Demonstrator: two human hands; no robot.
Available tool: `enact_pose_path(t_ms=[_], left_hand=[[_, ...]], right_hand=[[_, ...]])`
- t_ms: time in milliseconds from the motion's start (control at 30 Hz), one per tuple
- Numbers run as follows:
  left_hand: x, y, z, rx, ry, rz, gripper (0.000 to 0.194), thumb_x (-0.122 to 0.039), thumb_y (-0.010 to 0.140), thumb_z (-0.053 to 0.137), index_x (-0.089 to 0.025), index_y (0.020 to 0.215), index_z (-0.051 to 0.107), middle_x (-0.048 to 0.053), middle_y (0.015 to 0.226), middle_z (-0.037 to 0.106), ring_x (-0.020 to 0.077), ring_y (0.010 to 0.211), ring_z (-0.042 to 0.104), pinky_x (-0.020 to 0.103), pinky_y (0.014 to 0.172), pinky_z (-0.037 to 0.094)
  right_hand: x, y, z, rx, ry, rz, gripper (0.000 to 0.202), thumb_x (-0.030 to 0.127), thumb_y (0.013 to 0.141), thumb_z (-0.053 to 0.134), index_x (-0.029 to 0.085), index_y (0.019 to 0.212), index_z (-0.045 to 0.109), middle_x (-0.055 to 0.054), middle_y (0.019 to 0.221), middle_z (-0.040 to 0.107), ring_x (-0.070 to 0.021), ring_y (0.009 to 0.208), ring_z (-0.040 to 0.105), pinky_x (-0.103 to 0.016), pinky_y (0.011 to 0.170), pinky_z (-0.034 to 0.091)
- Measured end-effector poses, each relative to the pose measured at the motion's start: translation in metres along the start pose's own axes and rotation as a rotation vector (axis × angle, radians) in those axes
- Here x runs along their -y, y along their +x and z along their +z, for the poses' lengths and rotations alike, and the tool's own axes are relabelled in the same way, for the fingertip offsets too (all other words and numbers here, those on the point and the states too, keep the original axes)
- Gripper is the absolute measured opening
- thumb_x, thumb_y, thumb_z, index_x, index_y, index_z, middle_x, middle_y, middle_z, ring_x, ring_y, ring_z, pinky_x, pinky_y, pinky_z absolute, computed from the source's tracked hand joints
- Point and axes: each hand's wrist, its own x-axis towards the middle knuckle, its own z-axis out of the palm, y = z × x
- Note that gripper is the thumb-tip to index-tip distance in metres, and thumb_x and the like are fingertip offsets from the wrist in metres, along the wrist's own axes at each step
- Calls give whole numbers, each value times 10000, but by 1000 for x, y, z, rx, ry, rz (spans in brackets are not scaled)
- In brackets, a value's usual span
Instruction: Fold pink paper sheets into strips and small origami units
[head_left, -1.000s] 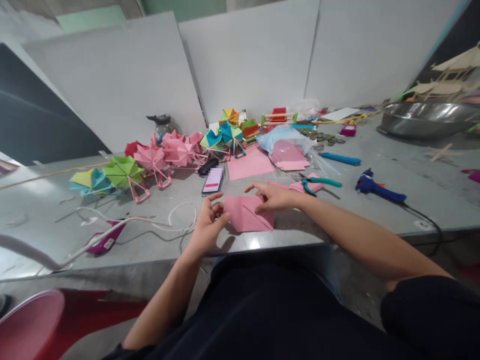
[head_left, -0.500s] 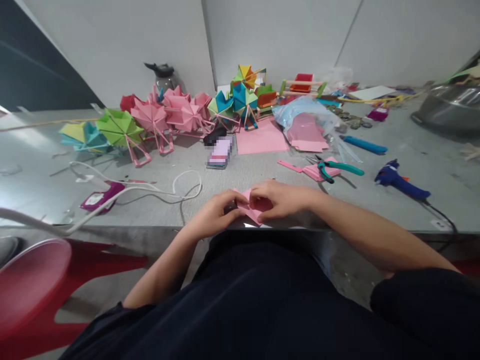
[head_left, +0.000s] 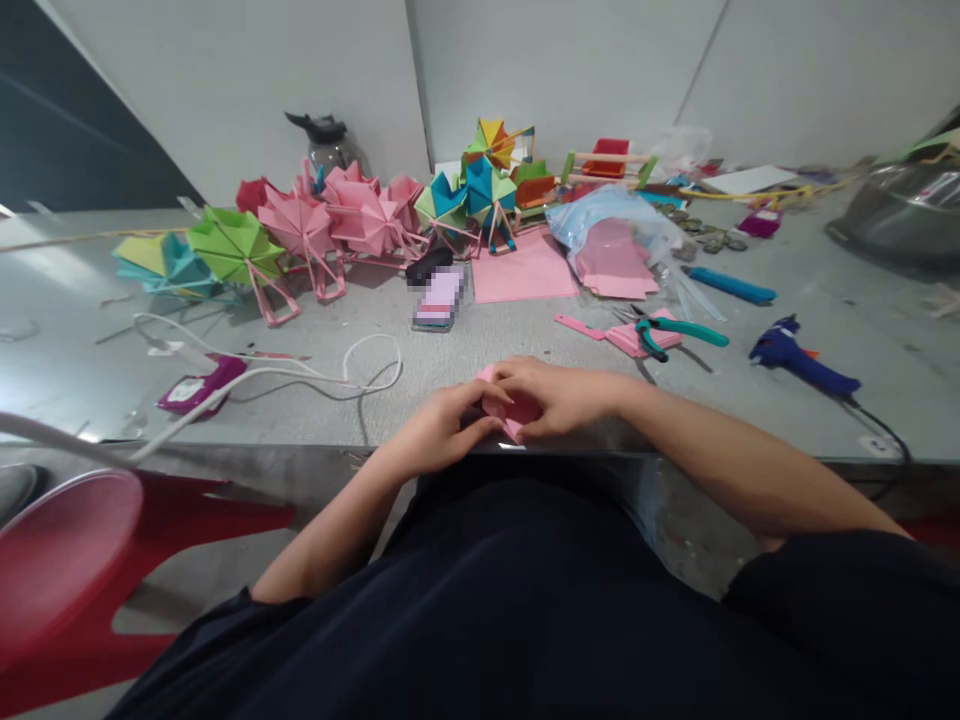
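Note:
A small piece of pink paper is held at the table's front edge between both hands. My left hand grips its left side with fingers and thumb. From the right, my right hand is curled over the same paper, covering part of it. Beyond the hands lie a large pink sheet and a phone. Pliers with teal handles rest on a stack of pink pieces to the right.
Folded paper wheels in pink and green line the back left. A blue glue gun and a blue cutter lie at right. A white cable loops at left; a red stool stands below.
My left hand has moved slightly right, closer to my right hand. The pink paper is now more closed up between them, with less of it showing. The view has shifted a little.

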Motion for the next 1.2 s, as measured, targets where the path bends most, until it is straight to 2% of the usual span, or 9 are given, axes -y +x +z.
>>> enact_pose_path(t_ms=[167, 267, 367, 567, 667, 733, 833, 933, 1200], left_hand=[[-2, 2, 6, -17, 55, -69, 344, -244, 976, 699, -217, 1315, 654, 59, 1086, 798, 201, 917, 750, 344, 864, 575], [0, 0, 7, -67, 45, -114, 539, -248, 919, 773, -221, 1419, 574, 53, 1085, 782, 197, 891, 734, 329, 815, 564], [3, -4, 7, -90, 63, -105, 656, -230, 904, 769, -225, 1501, 497, 58, 1089, 767, 193, 881, 723, 334, 807, 563], [16, -2, -4, -319, 249, -117, 402, -221, 959, 664, -224, 1352, 580, 98, 1221, 716, 250, 1171, 687, 462, 1078, 524], [20, 3, -11, -240, 212, -230, 494, -266, 959, 684, -210, 1429, 545, 115, 1245, 724, 265, 1164, 691, 493, 1075, 525], [19, 5, -14, -139, 156, -284, 489, -258, 960, 659, -213, 1437, 565, 85, 1128, 749, 245, 1027, 712, 471, 1000, 555], [15, 6, -14, -99, 153, -297, 406, -210, 936, 623, -217, 1340, 653, 49, 999, 753, 228, 927, 701, 459, 973, 560], [13, 8, -11, -96, 213, -269, 367, -162, 891, 619, -226, 1240, 713, 69, 1054, 775, 250, 1037, 714, 481, 1043, 542], [8, 21, -9, -29, 350, -345, 488, -111, 790, 674, -211, 1267, 709, 88, 1053, 794, 284, 1016, 739, 480, 985, 550]], right_hand=[[1, -3, -4, 20, 112, -4, 41, 250, 893, 758, 215, 894, 736, -100, 1237, 680, -272, 1152, 617, -421, 1069, 493], [-2, -3, -4, 56, 222, 16, 211, 341, 944, 757, 174, 814, 747, -110, 1230, 701, -232, 1051, 646, -368, 976, 530], [-6, 0, -1, -3, 206, 22, 242, 380, 926, 806, 174, 807, 767, -110, 1220, 713, -234, 1054, 642, -374, 985, 529], [-8, 1, -2, 10, 70, -9, 249, 352, 926, 813, 207, 737, 740, -91, 1210, 706, -253, 1089, 638, -531, 1201, 418], [-9, -1, -5, 24, 43, -7, 222, 310, 927, 802, 223, 733, 737, -59, 1188, 725, -237, 1080, 661, -611, 1344, 178], [-10, -2, -6, 29, 44, -11, 189, 302, 920, 807, 234, 751, 757, -52, 1203, 737, -247, 1134, 664, -610, 1365, 111], [-11, -4, -8, 27, 57, -13, 155, 319, 914, 819, 243, 782, 798, -59, 1268, 743, -266, 1213, 659, -597, 1360, 158], [-11, -4, -8, 21, 71, -10, 147, 332, 916, 821, 246, 797, 818, -68, 1343, 736, -272, 1238, 658, -567, 1331, 254], [-11, -2, -7, 16, 109, -15, 149, 320, 897, 848, 240, 773, 822, -82, 1328, 739, -288, 1267, 637, -504, 1208, 428]])
